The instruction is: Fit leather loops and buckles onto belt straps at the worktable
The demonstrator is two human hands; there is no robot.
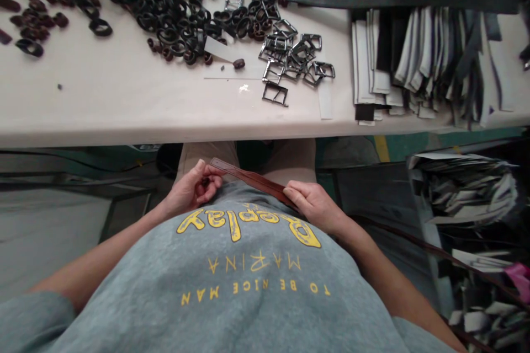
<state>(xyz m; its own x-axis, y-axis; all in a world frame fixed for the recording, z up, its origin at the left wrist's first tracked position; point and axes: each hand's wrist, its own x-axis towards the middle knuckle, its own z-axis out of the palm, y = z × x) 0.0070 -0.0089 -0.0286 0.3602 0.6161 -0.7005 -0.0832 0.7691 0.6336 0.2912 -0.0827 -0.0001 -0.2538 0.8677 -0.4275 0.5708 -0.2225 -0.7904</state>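
Brown strap (260, 181) held over the lap (290, 160), below table (124, 105) edge; right hand (312, 202) closed on it; left hand (202, 183) loosely curled by its tip, hold unclear; should the right grip slacken, it could slip floorward.

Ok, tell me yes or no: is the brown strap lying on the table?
No, the right hand grips the brown strap by the grey shirt, apart from the table.
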